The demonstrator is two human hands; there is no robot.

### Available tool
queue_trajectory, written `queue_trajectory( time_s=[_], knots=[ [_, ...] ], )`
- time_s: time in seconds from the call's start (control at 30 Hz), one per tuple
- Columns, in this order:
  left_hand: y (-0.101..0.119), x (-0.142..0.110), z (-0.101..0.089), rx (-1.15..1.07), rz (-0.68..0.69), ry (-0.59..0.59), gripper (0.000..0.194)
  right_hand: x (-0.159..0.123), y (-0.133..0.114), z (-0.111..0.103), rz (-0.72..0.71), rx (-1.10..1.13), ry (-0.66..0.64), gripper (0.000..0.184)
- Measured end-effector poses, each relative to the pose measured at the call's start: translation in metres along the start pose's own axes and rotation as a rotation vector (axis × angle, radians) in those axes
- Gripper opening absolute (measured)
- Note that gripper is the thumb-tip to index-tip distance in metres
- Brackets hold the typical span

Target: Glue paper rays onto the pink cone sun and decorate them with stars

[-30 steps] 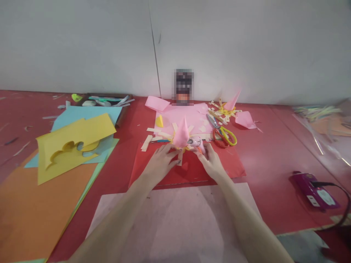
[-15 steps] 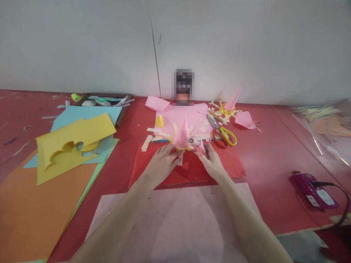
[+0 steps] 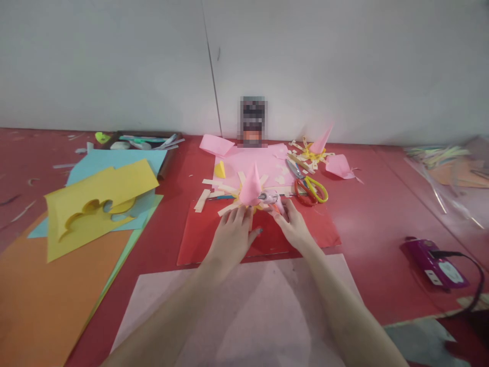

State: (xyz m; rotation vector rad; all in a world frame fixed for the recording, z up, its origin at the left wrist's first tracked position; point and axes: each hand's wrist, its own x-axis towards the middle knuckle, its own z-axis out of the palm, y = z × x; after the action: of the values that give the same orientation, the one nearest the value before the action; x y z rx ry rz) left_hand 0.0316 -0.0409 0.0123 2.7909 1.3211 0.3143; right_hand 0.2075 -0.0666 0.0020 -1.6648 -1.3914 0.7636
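A pink paper cone [image 3: 251,189] stands upright on a yellow base with cream paper strips [image 3: 227,208] fanning out around it. My left hand [image 3: 233,234] lies with its fingers stretched toward the near edge of that base, thumb apart; it covers the front strips. My right hand [image 3: 292,224] is wrapped round a pale pink glue gun [image 3: 272,199], whose metal nozzle points left at the cone's lower right side. I cannot tell whether the nozzle touches it. The cone piece rests on a red board [image 3: 267,238].
Scissors [image 3: 310,189] with red and yellow handles lie right of the board. A second pink cone [image 3: 320,142] stands behind them. Yellow cut paper [image 3: 101,204] and orange sheets [image 3: 46,295] are at left. A purple power box [image 3: 435,264] with a cable sits at right.
My left hand has shifted from gripping near the front strip to lying flatter over it, fingers forward and thumb out. My right hand holds the glue gun as before. The view has turned slightly.
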Motion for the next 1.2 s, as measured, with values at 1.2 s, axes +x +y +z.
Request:
queue_trajectory(
  time_s=[1.2],
  knots=[
    [0.027, -0.012, 0.011, 0.080, -0.067, -0.108, 0.064, 0.001, 0.000, 0.000, 0.012, -0.008, 0.001, 0.024]
  ],
)
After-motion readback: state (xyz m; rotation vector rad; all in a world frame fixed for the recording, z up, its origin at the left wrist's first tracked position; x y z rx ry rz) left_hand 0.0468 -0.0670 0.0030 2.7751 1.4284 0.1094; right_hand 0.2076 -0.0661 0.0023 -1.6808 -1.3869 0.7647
